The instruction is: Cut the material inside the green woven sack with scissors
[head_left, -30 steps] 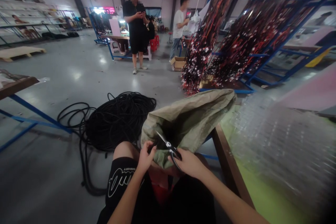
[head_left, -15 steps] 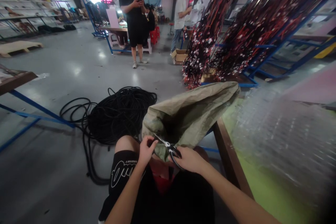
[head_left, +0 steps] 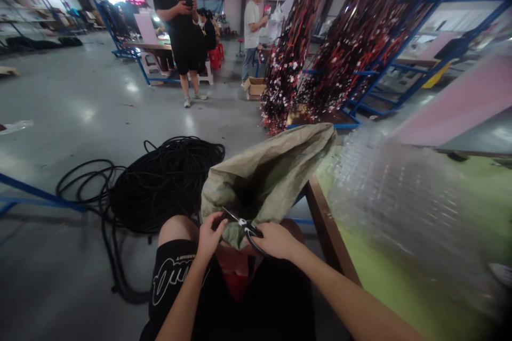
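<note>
In my right hand (head_left: 276, 241) is a pair of scissors (head_left: 245, 224) with dark handles, its blades pointing up and left over a sack. The sack (head_left: 224, 181) is olive-beige woven cloth, propped between my knees with its mouth gaping toward me. My left hand (head_left: 210, 234) is at the near rim of the sack, thumb and fingers brought together close to the scissor tips. Whatever those fingers pinch is too small or hidden to make out. The inside of the sack is dark.
A heap of coiled black cable (head_left: 160, 186) lies on the floor at left. To my right, clear plastic packaging (head_left: 396, 192) covers a yellow-green tabletop (head_left: 384, 277). Bundled red and black wires (head_left: 284, 64) hang from a blue rack. Two people stand farther back, near a cardboard box (head_left: 255, 87).
The view has turned to the right, so the surroundings shift leftward in the picture. My hands, the scissors and the sack keep nearly the same arrangement.
</note>
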